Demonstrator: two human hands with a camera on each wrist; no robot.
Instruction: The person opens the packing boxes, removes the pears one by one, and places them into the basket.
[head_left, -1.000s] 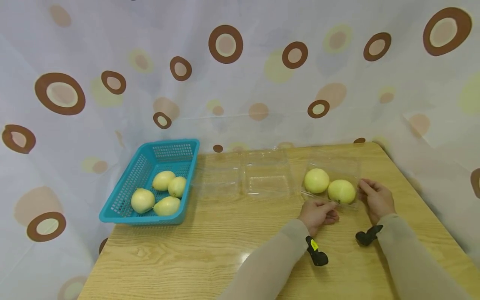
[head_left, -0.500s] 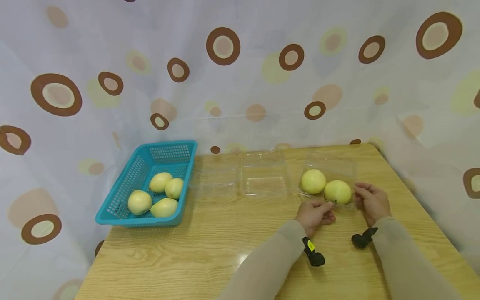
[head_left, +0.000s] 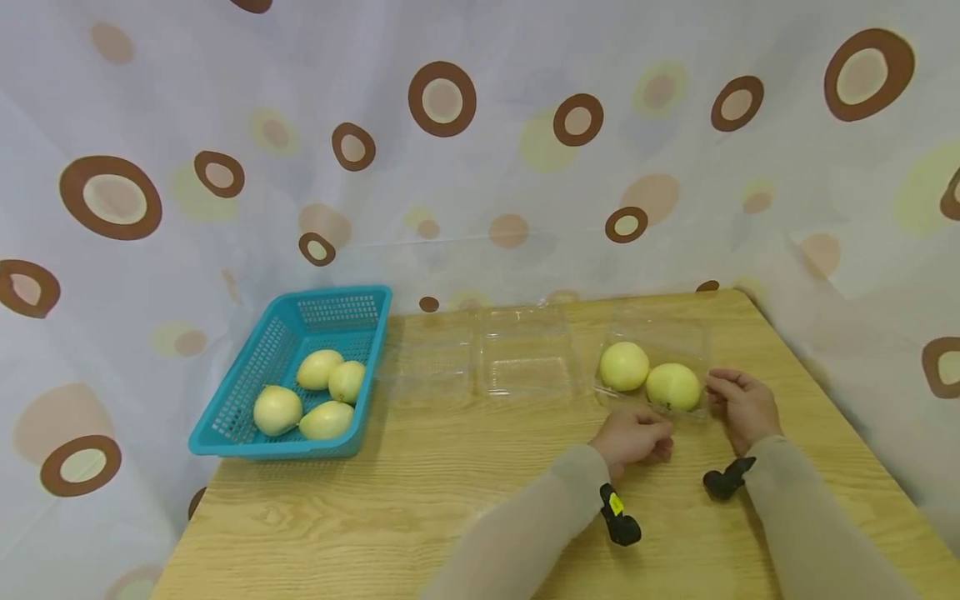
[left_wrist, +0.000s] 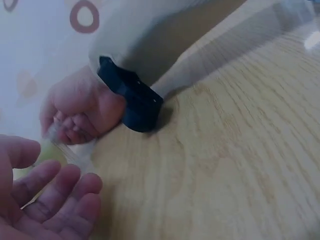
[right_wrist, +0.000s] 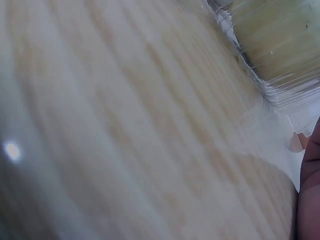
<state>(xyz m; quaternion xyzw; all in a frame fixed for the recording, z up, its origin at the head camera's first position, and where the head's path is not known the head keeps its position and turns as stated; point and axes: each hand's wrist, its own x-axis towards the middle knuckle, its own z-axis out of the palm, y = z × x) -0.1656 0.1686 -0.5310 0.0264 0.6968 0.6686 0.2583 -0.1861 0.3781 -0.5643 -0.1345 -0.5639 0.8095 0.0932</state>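
A clear plastic clamshell box [head_left: 657, 337] stands open at the right of the wooden table, its lid raised at the back. Two pale yellow-green round fruits, a left one [head_left: 624, 367] and a right one [head_left: 673, 387], lie inside it. My right hand [head_left: 744, 407] pinches the box's right front edge between thumb and fingers. Just in front of the box is my left hand [head_left: 634, 437], a little apart from its front rim. In the left wrist view, the left fingers [left_wrist: 60, 185] are loosely bent and hold nothing.
A blue plastic basket [head_left: 367, 358] at the left holds several pale yellow fruits [head_left: 277, 410]. Between basket and box stand two more clear boxes, one in the middle [head_left: 528, 392] and one beside the basket [head_left: 431, 392]. A patterned curtain [head_left: 450, 192] hangs behind the table.
My left hand has drawn back from the front rim of the box, towards me. The right hand stays at the box's right edge, and the fruits lie as before.
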